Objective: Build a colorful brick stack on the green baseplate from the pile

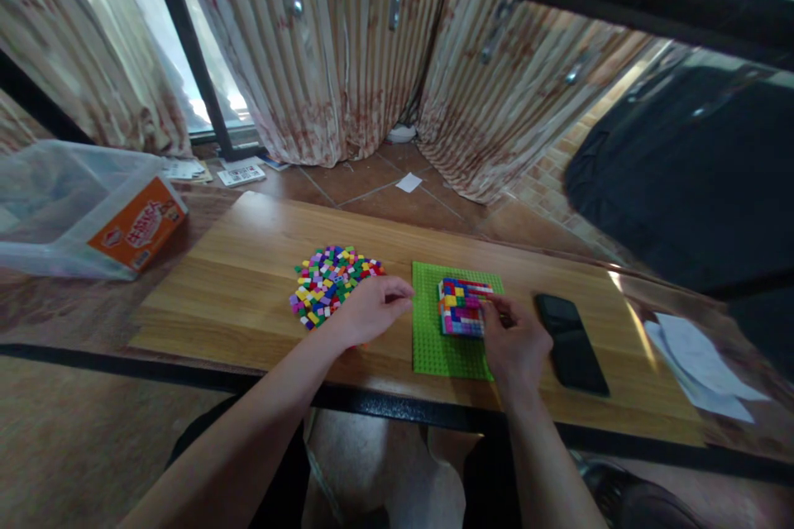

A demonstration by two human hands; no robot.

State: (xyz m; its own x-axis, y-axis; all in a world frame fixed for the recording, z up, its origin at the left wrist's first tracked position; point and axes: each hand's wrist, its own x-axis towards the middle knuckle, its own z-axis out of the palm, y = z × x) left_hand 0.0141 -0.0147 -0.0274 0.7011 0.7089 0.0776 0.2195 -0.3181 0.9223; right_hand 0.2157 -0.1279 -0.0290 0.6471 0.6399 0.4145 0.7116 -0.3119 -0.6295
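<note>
A green studded baseplate lies on the wooden table. On it stands a low block built of multicoloured toy bricks, with rows of red, blue, yellow, white and purple. My right hand is closed, its fingertips pinched on a toy brick at the right side of this build and hiding part of it. My left hand hovers between the baseplate and a heap of loose small bricks. Its thumb and fingertips come together near the plate's left edge; anything between them is too small to make out.
A black phone lies right of the baseplate, with white papers farther right. At the far left stands a clear plastic bin with an orange label. Striped curtains hang behind the table; a dark frame bar crosses above.
</note>
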